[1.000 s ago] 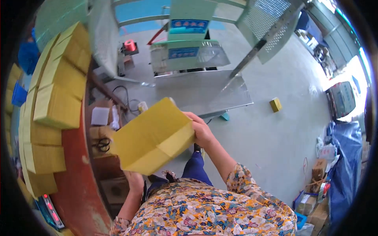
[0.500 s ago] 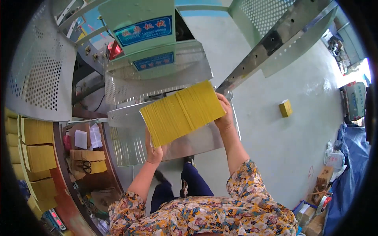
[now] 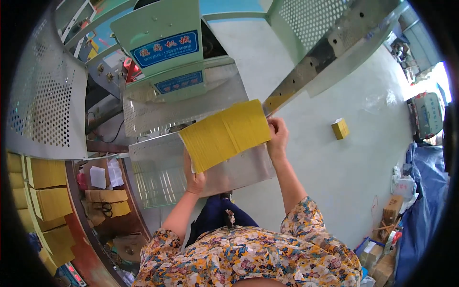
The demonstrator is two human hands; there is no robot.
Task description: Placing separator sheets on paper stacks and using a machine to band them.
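Between my hands is a thick stack of yellow paper sheets (image 3: pixel 227 136), its layered edges facing up and its right end tilted away from me. My left hand (image 3: pixel 194 178) grips the near left end, with most of its fingers hidden beneath the stack. At the right end, my right hand (image 3: pixel 278 137) is closed around the edge. Below the stack lies a shiny metal tray (image 3: pixel 160 172) of the machine. Whether the stack touches the tray I cannot tell.
A green machine panel (image 3: pixel 160 38) rises ahead, with a slanted metal plate (image 3: pixel 215 86) below it. A perforated grey guard (image 3: pixel 45 100) stands left, above stacked yellow paper bundles (image 3: pixel 50 196). A metal bar (image 3: pixel 320 67) slants at right. One small yellow bundle (image 3: pixel 340 129) lies on the floor.
The stack has tilted a little flatter, still held at both ends. My legs have shifted beneath me, and the view has moved slightly over the machine.
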